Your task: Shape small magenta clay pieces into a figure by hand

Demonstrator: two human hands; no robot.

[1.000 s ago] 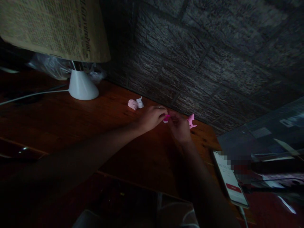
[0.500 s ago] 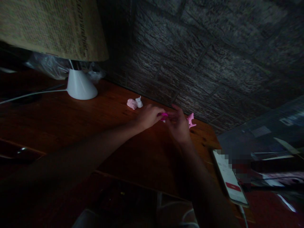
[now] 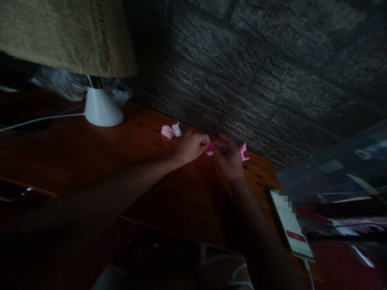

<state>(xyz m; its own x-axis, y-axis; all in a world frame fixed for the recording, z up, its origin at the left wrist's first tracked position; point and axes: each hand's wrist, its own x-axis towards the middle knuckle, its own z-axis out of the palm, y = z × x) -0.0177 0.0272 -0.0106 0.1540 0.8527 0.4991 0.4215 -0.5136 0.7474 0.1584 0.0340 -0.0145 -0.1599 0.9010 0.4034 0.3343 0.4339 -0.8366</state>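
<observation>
In the head view my left hand (image 3: 193, 147) pinches a small bright pink piece (image 3: 208, 148) between thumb and fingertips. It looks soft, like modelling clay, though its exact kind is hard to make out in the dim light. A whitish bit shows at its lower edge. My right hand (image 3: 229, 157) meets it from the other side, thumb and forefinger closed at the piece while another finger sticks out. Just beyond the right hand stands a pink shaped piece (image 3: 244, 152), partly hidden by that hand. Left of my left hand lie a pale pink lump (image 3: 167, 131) and a white lump (image 3: 177, 129), touching.
A lamp with a white base (image 3: 102, 108) and a newsprint shade (image 3: 69, 36) stands at the left, clear plastic (image 3: 60, 82) behind it. A dark stone-patterned wall (image 3: 217, 72) borders the wooden table (image 3: 145, 181). A phone (image 3: 292, 225) with a cable lies at the right edge.
My fingers shift slightly around the bright pink piece, and more of the whitish bit beneath it shows. The lumps and the pink shaped piece stay put.
</observation>
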